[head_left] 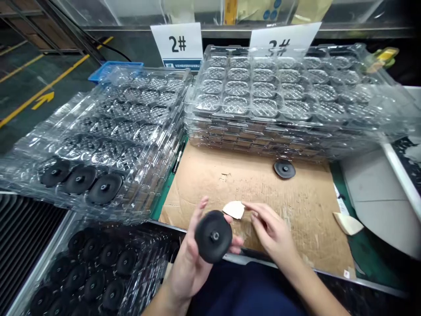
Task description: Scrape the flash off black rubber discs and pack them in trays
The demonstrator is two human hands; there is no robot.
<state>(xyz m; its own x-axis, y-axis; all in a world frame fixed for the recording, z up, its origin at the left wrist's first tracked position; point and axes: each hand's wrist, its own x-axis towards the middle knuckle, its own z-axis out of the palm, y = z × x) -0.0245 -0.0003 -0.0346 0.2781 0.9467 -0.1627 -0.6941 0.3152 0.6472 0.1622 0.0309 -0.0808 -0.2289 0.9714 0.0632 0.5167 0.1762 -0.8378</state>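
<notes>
My left hand (194, 259) holds a round black part (213, 237) with a small central stub facing up, above the front edge of the cardboard. The fingers of my right hand (271, 228) are closed on the edge of a cream wedge-shaped pad (234, 210), just beyond the black part. Another black part (284, 169) lies on the cardboard (204, 175) near the stacked trays. A second cream pad (348, 224) rests at the cardboard's right edge.
Clear trays (263, 114) are stacked at the back. More trays (141, 162) stand at left, with black parts in the front row. A lower tray (144, 263) at front left holds several black parts. Two number signs (179, 44) stand behind.
</notes>
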